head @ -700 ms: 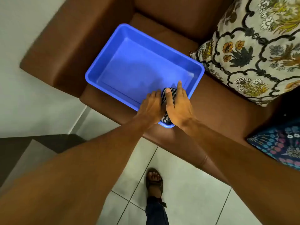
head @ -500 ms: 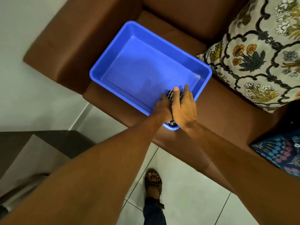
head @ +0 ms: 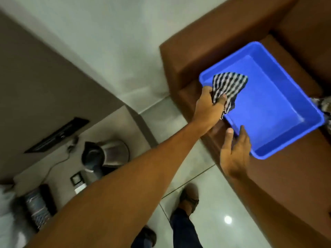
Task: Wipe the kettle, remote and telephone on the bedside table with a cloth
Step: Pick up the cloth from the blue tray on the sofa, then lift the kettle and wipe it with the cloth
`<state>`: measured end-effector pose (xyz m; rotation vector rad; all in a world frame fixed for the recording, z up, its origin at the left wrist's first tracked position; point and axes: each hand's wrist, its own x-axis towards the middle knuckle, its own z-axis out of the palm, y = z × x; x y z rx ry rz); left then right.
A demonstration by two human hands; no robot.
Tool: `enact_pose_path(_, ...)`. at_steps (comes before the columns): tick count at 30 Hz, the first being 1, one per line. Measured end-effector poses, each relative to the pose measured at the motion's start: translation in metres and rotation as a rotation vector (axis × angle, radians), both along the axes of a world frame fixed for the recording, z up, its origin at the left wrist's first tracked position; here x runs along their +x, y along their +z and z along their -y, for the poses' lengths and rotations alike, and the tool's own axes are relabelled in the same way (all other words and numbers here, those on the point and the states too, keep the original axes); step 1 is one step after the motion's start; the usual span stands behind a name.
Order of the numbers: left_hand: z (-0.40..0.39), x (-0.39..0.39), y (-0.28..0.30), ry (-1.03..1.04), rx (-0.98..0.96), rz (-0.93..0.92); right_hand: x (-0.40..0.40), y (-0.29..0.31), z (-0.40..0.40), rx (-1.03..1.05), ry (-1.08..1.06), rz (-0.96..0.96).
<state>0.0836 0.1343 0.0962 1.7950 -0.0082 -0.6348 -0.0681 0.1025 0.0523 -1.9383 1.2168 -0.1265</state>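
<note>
1. One blue rectangular plastic tub (head: 268, 111), at two o'clock.
2. One black-and-white striped cloth (head: 228, 86).
3. One steel kettle (head: 107, 154), at nine o'clock.
4. Two bare hands: left hand (head: 208, 106), right hand (head: 234, 154).
5. One brown leather armchair (head: 206, 51).

head cam: worn high, looking steeply down, tilted
near: forearms, floor
far right: blue tray (head: 279, 56)
shared views: single view
</note>
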Motion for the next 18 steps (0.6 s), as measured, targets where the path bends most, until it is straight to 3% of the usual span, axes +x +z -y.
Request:
enact_pose_path(4, -0.099, 0.034, 0.047, 0.134, -0.118, 0.027, 0.034, 0.024, -0.092, 0.090, 0.292, 0.040)
enact_pose_path(10, -0.288, 0.048, 0.095, 0.351, -0.064, 0.164, 0.054, 0.052, -0.236, 0.168, 0.634, 0.083)
enact_pose_path(14, -0.402, 0.049, 0.095, 0.514, 0.019, 0.204, 0.044, 0.053, -0.310, 0.159, 0.644, 0.086)
enact_pose_path(18, -0.490, 0.022, 0.075, 0.541, 0.098, 0.179, 0.028, 0.040, -0.373, 0.243, 0.575, 0.123)
